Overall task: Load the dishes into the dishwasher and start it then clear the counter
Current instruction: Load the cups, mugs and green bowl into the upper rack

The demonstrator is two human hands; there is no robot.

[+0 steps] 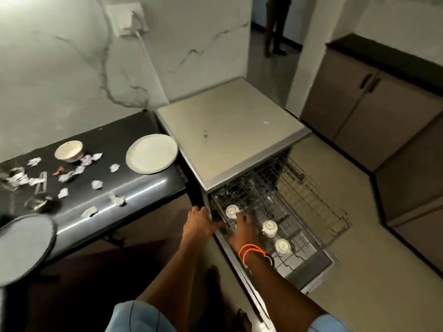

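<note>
Both arms reach forward and down. Left hand (199, 222) grips the dishwasher (230, 140) front's left edge, fingers curled round it. Right hand (243, 230) rests in the pulled-out lower rack (299, 238), fingers on a white cup (232, 210); grip unclear. Plate (151, 153) and bowl (69, 151) sit left on the table (134, 188).

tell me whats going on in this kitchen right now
A person is loading the dishwasher. Their right hand reaches into the pulled-out rack at a white cup, near two more upturned cups; the left hand grips the dishwasher's front edge. A plate, a bowl and crumpled paper scraps are on the black counter.
</note>
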